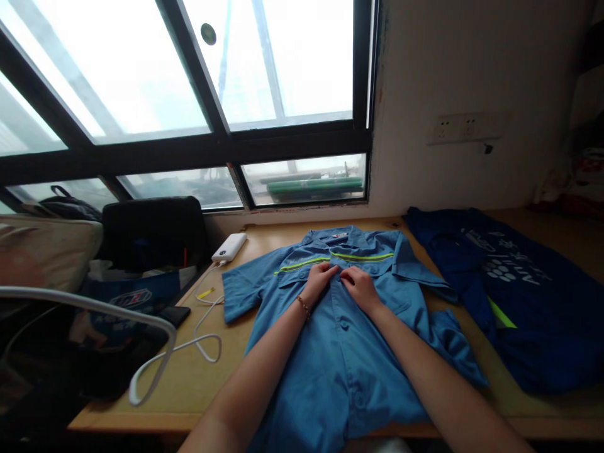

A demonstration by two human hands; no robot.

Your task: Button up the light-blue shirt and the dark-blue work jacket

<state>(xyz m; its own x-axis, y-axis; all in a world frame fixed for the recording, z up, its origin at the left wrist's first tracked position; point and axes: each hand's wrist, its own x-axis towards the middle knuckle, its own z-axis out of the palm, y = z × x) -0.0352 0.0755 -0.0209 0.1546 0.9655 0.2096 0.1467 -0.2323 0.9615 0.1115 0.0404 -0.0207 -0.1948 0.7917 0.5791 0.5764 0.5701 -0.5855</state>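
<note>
Here, both hands meet at the front of a light blue short-sleeved shirt, which lies face up on a wooden table, its collar towards the window and its lower part reaching the near edge. The left hand, a beaded bracelet at its wrist, pinches the placket between thumb and fingers, just below the yellow-green chest stripes. The right hand sits just beside it, fingers curled and tips drawn together on the same strip of cloth; whether a button is between them is too small to tell. Further buttons show down the placket, between the forearms. To the shirt's right lies a dark blue garment with white lettering. On the left, near the sleeve, a white power bank rests on the table with a white cable plugged into its near end. A wall socket is above the dark garment.
</note>
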